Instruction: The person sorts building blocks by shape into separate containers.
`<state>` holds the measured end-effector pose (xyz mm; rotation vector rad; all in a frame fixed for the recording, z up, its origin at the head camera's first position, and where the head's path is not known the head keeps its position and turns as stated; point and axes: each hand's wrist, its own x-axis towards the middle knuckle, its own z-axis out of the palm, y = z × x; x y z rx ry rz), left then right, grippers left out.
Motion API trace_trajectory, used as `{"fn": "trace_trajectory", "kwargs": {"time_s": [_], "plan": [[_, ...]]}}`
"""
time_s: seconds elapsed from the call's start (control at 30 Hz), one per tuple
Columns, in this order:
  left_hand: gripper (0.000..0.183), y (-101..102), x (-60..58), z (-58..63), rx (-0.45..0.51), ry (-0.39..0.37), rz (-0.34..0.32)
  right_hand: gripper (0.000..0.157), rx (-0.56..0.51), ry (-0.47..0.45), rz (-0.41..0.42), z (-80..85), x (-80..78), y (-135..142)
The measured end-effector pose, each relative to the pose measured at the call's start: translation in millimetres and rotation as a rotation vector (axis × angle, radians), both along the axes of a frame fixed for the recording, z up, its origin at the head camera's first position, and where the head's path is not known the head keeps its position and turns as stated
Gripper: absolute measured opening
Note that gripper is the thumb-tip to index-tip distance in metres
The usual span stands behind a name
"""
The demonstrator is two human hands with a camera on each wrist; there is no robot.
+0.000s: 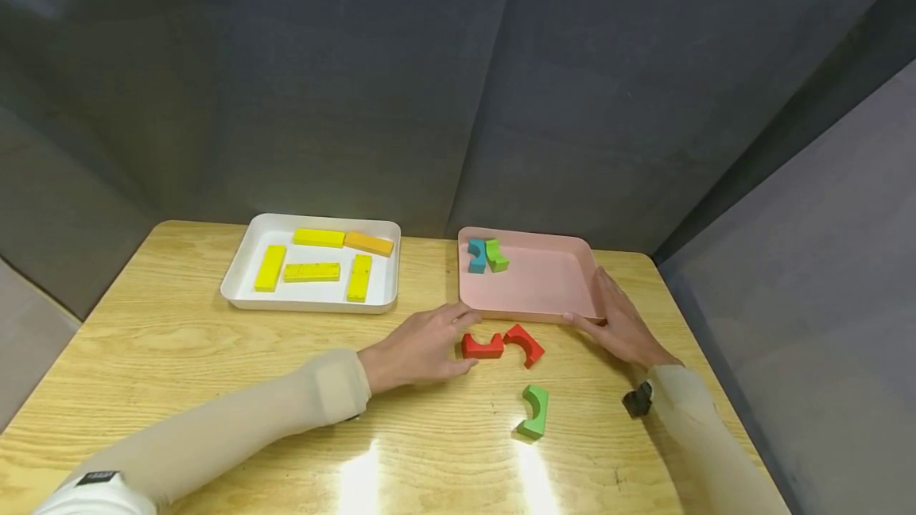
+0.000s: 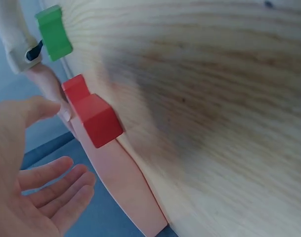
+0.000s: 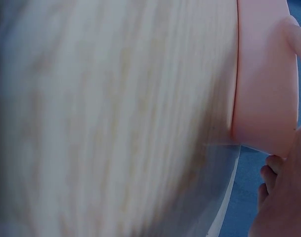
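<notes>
My left hand [image 1: 422, 344] reaches over the table beside a red arch block [image 1: 483, 351], thumb and fingers spread on either side of it. In the left wrist view a gap shows between the hand and the red block [image 2: 102, 121]. A second red arch block [image 1: 528, 345] lies close to its right, and a green arch block [image 1: 538, 413] lies nearer the front. At the near right corner of the pink tray [image 1: 537, 286], my right hand [image 1: 628, 326] touches the tray, thumb at the front edge and fingers along the side. Blue [image 1: 474, 267] and light green [image 1: 497, 261] arch blocks sit inside.
A white tray [image 1: 286, 306] to the left holds several yellow blocks [image 1: 312, 272] and an orange block [image 1: 368, 243]. Dark curtain [image 1: 343, 86] hangs behind the wooden table [image 1: 286, 340], and a grey panel [image 1: 809, 261] stands at the right.
</notes>
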<state>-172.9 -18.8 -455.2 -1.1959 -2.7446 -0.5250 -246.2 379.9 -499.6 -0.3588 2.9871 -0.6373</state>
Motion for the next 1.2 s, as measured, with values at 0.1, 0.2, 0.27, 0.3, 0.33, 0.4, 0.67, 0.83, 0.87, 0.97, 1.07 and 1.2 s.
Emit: {"fn": "trace_trajectory", "kwargs": {"time_s": [0.1,0.2,0.27,0.3,0.33,0.4,0.67,0.83,0.87,0.97,1.07,1.2], "plan": [[0.058,4.0,-0.6,-3.3,-0.04,0.03,-0.023,0.121,0.0,-0.012,-0.007,-0.1,-0.6,0.4],[0.055,7.0,-1.6,-5.9,-0.078,0.071,-0.048,0.122,0.003,-0.018,-0.011,-1.2,-1.2,0.9],[0.052,8.7,-2.6,-7.0,-0.089,0.083,-0.058,0.123,0.007,-0.022,-0.017,-1.4,-1.1,1.0],[0.05,9.4,-2.9,-7.3,-0.092,0.087,-0.062,0.123,0.007,-0.023,-0.018,-1.3,-1.1,1.0],[0.049,10.1,-3.1,-7.4,-0.096,0.092,-0.067,0.123,0.007,-0.023,-0.018,-1.1,-1.0,0.9],[0.044,11.5,-3.8,-8.0,-0.096,0.097,-0.074,0.123,0.004,-0.02,-0.018,-0.4,-0.8,0.9],[0.033,15.7,-4.7,-11.6,-0.118,0.102,-0.086,0.122,-0.006,-0.011,-0.015,-1.4,-0.5,1.8],[0.022,17.1,-4.1,-15.4,-0.138,0.144,-0.088,0.122,-0.005,-0.004,-0.004,-2.5,-0.9,1.7],[0.02,17.2,-3.8,-15.7,-0.14,0.155,-0.088,0.122,-0.005,-0.004,-0.001,-2.4,-1.0,1.4],[0.016,17.0,-3.2,-15.7,-0.137,0.172,-0.089,0.122,-0.005,-0.005,-0.003,-1.9,-1.0,1.6],[0.015,16.5,-3.0,-15.4,-0.14,0.179,-0.087,0.122,-0.009,-0.007,-0.005,-1.9,-0.9,1.8],[0.017,15.8,-3.6,-14.9,-0.161,0.176,-0.086,0.122,-0.01,-0.01,-0.008,-1.0,-0.1,1.8]]}}
